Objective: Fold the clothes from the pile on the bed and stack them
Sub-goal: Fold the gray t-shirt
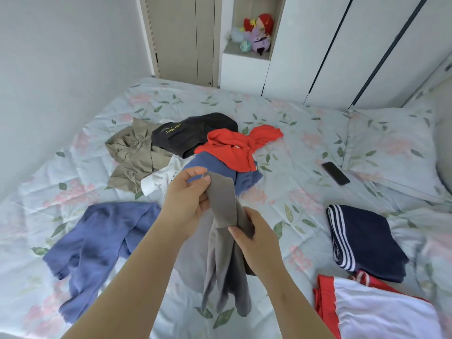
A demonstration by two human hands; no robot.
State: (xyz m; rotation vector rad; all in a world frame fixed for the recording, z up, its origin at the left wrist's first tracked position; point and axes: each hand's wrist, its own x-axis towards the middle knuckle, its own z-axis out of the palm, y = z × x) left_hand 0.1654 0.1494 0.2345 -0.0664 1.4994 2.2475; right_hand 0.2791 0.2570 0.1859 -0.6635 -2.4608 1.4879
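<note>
Well off to the right of my right hand (256,231), a dark phone (335,173) lies flat on the floral sheet (293,133), just beside the near corner of a pillow (391,152) in the same leafy print. Far beyond both hands, a wall niche (234,48) holds a heap of plush toys (259,28) with a red-haired doll on top. A beige door (176,37) stands left of the niche and tall white wardrobe doors (305,45) right of it, and a plain white wall (61,69) runs along out past my left hand (188,199).
</note>
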